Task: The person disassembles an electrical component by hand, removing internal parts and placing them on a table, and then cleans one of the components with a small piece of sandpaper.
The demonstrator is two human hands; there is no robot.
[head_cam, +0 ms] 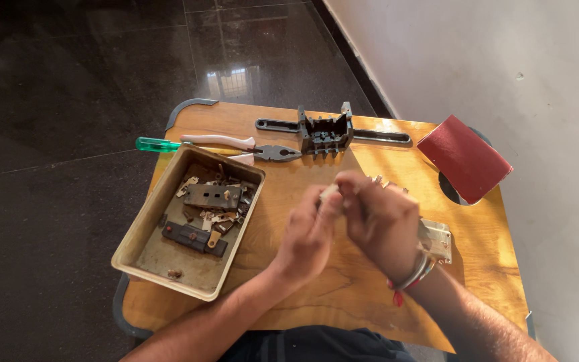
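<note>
I see both hands meeting over the middle of the wooden surface (343, 295). My left hand (308, 234) has its fingers pressed together around a small pale piece (330, 192), of which only a tip shows above the knuckles, and my right hand (380, 218) curls its fingers over the same spot from the other side, so the piece sits pinched between the two hands, lifted just off the surface. I judge this close two-handed grip is there to steady something too small for one hand. Just beside my right wrist lies a pale metal plate (437, 239), partly hidden by the hand. To the left stands a shallow metal tray (143, 221) with rusty contacts and dark strips (196, 238) gathered inside, probably kept there so loose bits do not roll away. Beyond it lie a green-handled screwdriver (152, 144) and white-handled pliers (249, 147), near a grey plastic frame (326, 131). A sheet of red sandpaper (464, 157) rests at the far right corner, within reach
</note>
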